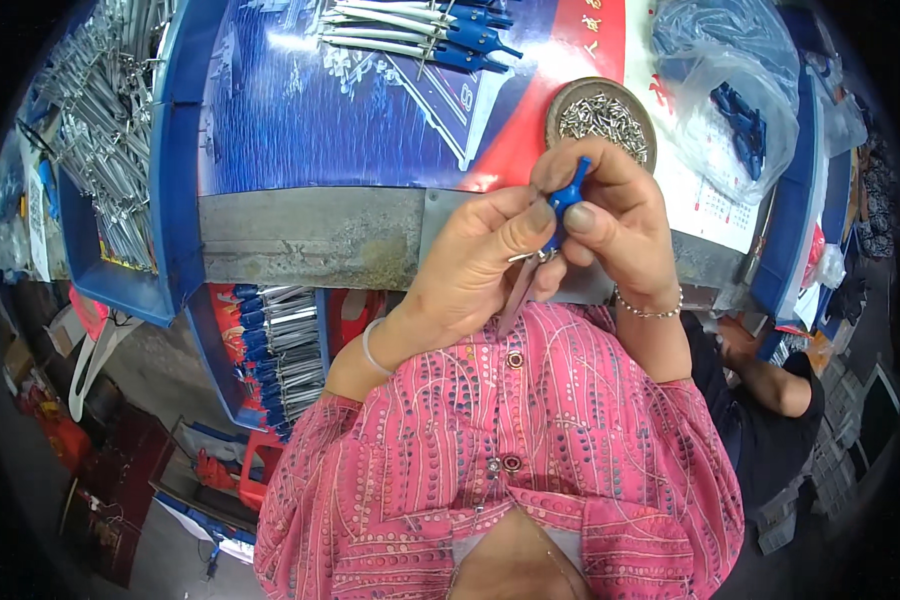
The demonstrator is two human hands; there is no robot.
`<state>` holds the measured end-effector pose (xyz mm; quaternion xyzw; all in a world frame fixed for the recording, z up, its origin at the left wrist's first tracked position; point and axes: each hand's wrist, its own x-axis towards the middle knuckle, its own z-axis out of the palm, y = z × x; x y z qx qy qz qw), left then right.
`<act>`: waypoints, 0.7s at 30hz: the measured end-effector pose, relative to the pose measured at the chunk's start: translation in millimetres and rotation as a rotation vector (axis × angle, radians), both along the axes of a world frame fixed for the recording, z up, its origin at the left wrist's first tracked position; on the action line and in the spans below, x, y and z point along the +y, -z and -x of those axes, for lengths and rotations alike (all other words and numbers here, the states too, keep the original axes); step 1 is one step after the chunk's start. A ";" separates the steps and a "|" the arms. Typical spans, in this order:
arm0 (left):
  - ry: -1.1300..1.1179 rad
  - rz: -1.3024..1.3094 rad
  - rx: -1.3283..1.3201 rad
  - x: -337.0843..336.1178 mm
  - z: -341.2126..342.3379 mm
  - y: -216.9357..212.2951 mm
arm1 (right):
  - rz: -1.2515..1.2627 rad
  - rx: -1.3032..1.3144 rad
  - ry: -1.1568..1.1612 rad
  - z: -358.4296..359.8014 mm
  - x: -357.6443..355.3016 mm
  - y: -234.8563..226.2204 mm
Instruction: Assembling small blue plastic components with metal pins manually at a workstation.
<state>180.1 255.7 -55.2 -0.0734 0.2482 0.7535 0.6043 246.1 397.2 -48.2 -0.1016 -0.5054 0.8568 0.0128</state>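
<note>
Fingertips of your right hand pinch the blue handle; your left hand grips its 2 thin metal legs, just below the screw dish. Light, stiff, slick steel; hold the plastic.

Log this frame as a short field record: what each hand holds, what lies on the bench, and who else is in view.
left hand: pinches the metal legs of a small tool
right hand: grips the tool's blue handle
round dish: holds small metal pins, just beyond the hands
finished tools: blue-handled, lying on the bench top
clear bag: blue parts inside
left bin: metal pieces
other person: dark sleeve, at right
</note>
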 end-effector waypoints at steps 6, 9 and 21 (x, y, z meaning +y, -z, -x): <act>-0.038 0.048 -0.153 -1.0 -3.7 0.3 | -0.180 -0.111 0.041 0.0 -10.3 -6.9; 0.012 -0.031 -0.152 -2.4 -6.9 -1.3 | -0.141 -0.132 -0.032 -1.2 -1.9 -18.6; 0.102 -0.017 -0.312 4.8 -3.5 4.4 | -0.031 -0.163 0.197 -2.0 -2.8 -6.6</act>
